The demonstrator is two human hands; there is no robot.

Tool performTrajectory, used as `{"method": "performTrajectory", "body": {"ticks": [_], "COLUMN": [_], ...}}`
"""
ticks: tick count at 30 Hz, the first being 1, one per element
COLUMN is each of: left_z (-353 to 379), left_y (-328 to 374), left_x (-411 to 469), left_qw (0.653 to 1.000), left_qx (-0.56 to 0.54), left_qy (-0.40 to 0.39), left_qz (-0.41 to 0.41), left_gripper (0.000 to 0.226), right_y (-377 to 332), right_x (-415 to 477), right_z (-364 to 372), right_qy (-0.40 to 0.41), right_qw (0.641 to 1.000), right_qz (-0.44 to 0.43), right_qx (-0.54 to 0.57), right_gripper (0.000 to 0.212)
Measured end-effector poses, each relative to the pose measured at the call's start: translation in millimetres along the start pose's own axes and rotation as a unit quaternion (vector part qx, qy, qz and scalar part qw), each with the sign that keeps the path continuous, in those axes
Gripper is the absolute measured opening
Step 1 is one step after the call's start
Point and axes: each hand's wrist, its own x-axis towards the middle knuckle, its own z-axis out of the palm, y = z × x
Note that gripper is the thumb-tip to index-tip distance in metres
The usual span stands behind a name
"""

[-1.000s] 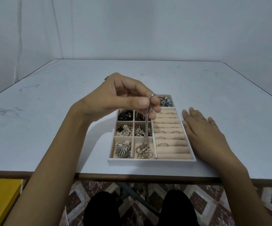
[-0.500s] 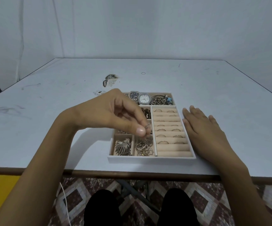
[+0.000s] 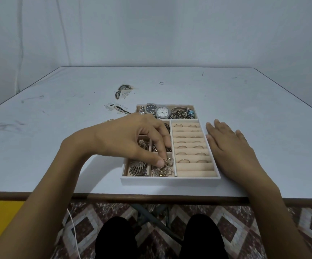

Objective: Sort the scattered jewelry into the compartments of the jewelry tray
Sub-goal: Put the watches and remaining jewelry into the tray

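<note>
Left hand (image 3: 131, 141) reaches in from the lower left, over the left half of the tray (image 3: 170, 181) at frame centre. Its thumb and fingertips pinch a small gold piece (image 3: 168, 161) above the bottom-row compartment just left of the divider. That compartment already holds a tangle of gold jewelry (image 3: 161, 171). Can't tell if the pinched piece touches the pile.

The hand and wrist block most of the middle and upper small compartments; only bits of gold and dark items show around the fingers. The bottom-left compartment holds a leaf-shaped brooch (image 3: 137, 168).

The right half of the tray is padded rows with rings (image 3: 188, 146) slotted in, and the two nearest rows are bare. The long top compartment has a dark-dial watch (image 3: 150, 108), a white-dial watch (image 3: 161, 112) and a heap of bracelets (image 3: 184, 114) with a blue bead.

Right hand (image 3: 231, 150) lies flat on the table (image 3: 58, 139), palm down and fingers straight and together, just beside the tray's right wall. It holds nothing.

On the table above the tray's left side are worn dark patches (image 3: 122, 90), and further up at centre a small loop (image 3: 161, 83); ring or mark, can't tell.

Along the bottom of the frame there are black-clad knees (image 3: 114, 238), a patterned floor (image 3: 245, 227), a thin white cord (image 3: 73, 227), and a yellow object (image 3: 0, 212) at lower left.
</note>
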Motion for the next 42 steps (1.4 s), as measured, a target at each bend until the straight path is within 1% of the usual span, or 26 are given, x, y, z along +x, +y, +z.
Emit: {"method": "performTrajectory", "body": {"ticks": [4, 6, 8, 9, 12, 14, 15, 16, 18, 21, 24, 27, 29, 32, 35, 37, 39, 42], "left_z": [-0.3, -0.7, -3.3, -5.4, -12.3, -15.1, -16.8, -18.4, -20.4, -16.9, -7.3, -4.3, -4.9, -2.5, -2.4, -2.0, -1.7, -1.5], "left_y": [-1.3, -0.6, -2.3, -6.4, -36.5, -64.2, -77.8, -90.7, -108.9, -117.8, -118.2, -118.7, -120.5, -121.9, -124.3, -126.5, -129.1, -131.5], "left_x": [-0.6, -1.3, -2.5, -2.2, 5.0, 13.5, 17.3, 20.4, 24.3, 26.7, 25.5, 24.3, 24.6, 25.1, 25.1, 24.9, 25.0, 25.5], "left_qw": [0.999, 0.999, 0.998, 0.995, 0.975, 0.956, 0.947, 0.94, 0.931, 0.92, 0.909, 0.906, 0.905, 0.904, 0.905, 0.906, 0.907, 0.909], "left_qx": [0.032, 0.031, 0.002, -0.01, -0.03, -0.037, -0.025, 0.0, 0.077, 0.195, 0.24, 0.254, 0.251, 0.255, 0.252, 0.25, 0.25, 0.245], "left_qy": [0.023, 0.035, 0.067, 0.097, 0.214, 0.271, 0.284, 0.28, 0.233, 0.175, 0.134, 0.128, 0.131, 0.138, 0.148, 0.155, 0.166, 0.177], "left_qz": [0.0, 0.006, 0.006, 0.003, -0.045, -0.106, -0.148, -0.194, -0.268, -0.293, -0.314, -0.314, -0.317, -0.315, -0.309, -0.304, -0.295, -0.288], "left_gripper": [0.012, 0.013, 0.014, 0.014, 0.012, 0.015, 0.02, 0.026, 0.038, 0.045, 0.06, 0.081, 0.085, 0.085, 0.085, 0.09, 0.099, 0.1], "right_y": [0.2, 0.5, 0.7, 0.8, 0.7, 0.7, 0.9, 1.1, 2.0, 3.2, 5.1, 11.5, 14.1, 6.5, -13.8, -28.7, -41.7, -59.4], "right_x": [0.3, 0.1, -0.3, -0.3, 0.1, 0.5, 0.7, 1.0, 1.7, 2.5, 3.2, 18.4, 41.5, 85.5, 135.9, 171.7, 206.1, 247.9], "right_z": [0.1, 0.3, 0.5, 0.7, 1.7, 2.0, 2.2, 2.2, 2.3, 1.7, -1.6, -9.1, -18.6, -36.9, -47.9, -48.1, -42.9, -27.5], "right_qy": [-0.001, 0.001, 0.003, 0.003, 0.005, 0.006, 0.006, 0.005, 0.0, -0.01, -0.018, -0.053, -0.08, -0.087, -0.079, -0.061, -0.037, -0.026], "right_qw": [1.0, 1.0, 1.0, 1.0, 1.0, 1.0, 1.0, 1.0, 0.999, 0.999, 0.999, 0.998, 0.996, 0.994, 0.993, 0.994, 0.995, 0.993], "right_qz": [0.0, -0.001, -0.001, -0.002, -0.003, -0.005, -0.005, -0.005, -0.008, -0.014, -0.024, -0.029, -0.035, -0.06, -0.084, -0.09, -0.092, -0.117], "right_qx": [-0.003, -0.003, -0.003, -0.003, -0.01, -0.015, -0.018, -0.023, -0.034, -0.033, -0.028, -0.035, -0.026, 0.007, 0.011, 0.004, 0.004, -0.003], "right_gripper": [0.051, 0.051, 0.05, 0.05, 0.051, 0.051, 0.051, 0.051, 0.051, 0.051, 0.051, 0.05, 0.048, 0.047, 0.046, 0.044, 0.042, 0.041]}}
